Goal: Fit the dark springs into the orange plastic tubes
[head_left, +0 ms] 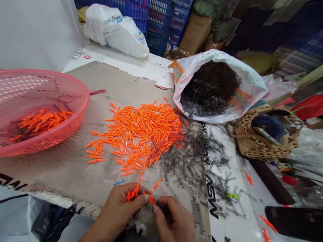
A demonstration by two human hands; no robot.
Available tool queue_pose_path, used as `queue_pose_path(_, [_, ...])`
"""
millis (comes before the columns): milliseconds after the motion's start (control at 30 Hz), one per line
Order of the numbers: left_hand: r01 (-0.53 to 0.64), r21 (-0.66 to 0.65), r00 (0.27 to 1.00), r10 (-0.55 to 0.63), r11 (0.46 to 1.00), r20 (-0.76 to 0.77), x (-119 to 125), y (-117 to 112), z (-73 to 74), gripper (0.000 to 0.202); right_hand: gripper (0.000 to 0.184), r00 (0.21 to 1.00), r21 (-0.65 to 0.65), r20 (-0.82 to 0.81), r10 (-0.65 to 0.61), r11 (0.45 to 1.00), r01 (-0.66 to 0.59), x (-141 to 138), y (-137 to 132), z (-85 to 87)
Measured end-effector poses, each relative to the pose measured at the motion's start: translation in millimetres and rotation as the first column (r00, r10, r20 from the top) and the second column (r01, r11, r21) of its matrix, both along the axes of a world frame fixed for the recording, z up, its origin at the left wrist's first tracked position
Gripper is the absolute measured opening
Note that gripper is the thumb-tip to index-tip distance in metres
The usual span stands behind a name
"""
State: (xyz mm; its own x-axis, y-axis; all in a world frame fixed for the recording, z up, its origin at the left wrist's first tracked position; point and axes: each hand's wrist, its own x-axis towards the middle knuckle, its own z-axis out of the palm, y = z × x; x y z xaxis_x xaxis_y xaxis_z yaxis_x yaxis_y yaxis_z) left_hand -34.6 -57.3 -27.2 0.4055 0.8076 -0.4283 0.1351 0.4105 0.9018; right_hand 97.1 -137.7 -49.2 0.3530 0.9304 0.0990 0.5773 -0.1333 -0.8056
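Just below the heap of orange plastic pieces [140,139] in the head view, the left hand [119,207] pinches a few orange pieces [133,192] between thumb and fingers. The right hand [173,226] curls narrowly around something small and dark, too hidden to name. Right of the heap lie loose dark metal springs [190,168] and a white sack [218,87] filled with dark parts; left of it, a pink plastic basket [29,112] holds more orange pieces.
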Motion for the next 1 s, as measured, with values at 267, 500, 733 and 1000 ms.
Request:
queue_pose_path(267, [0.038, 0.028, 0.999, -0.037, 0.999, -0.037, -2, 1, 2.2, 0.026, 0.017, 0.998, 0.088, -0.058, 0.028, 0.996, -0.023, -1, 2, 0.5])
queue_pose_path(500, [0.058, -0.021, 0.998, -0.058, 0.998, 0.035, -1, 0, 4.8, 0.024, 0.016, 0.993, 0.083, -0.093, 0.067, 0.995, -0.059, -1, 2, 2.4])
queue_pose_path(733, [0.084, 0.068, 0.996, -0.082, 0.994, -0.04, -1, 0, 7.7, 0.024, 0.017, 0.998, 0.162, -0.009, 0.065, 0.985, -0.063, -4, 0, 0.4])
queue_pose_path(1000, [0.155, 0.333, 0.978, -0.097, 0.93, -0.186, -3, 5, 10.4, 0.025, 0.017, 0.99, 0.211, 0.107, 0.088, 0.971, -0.109, -3, 0, -5.4])
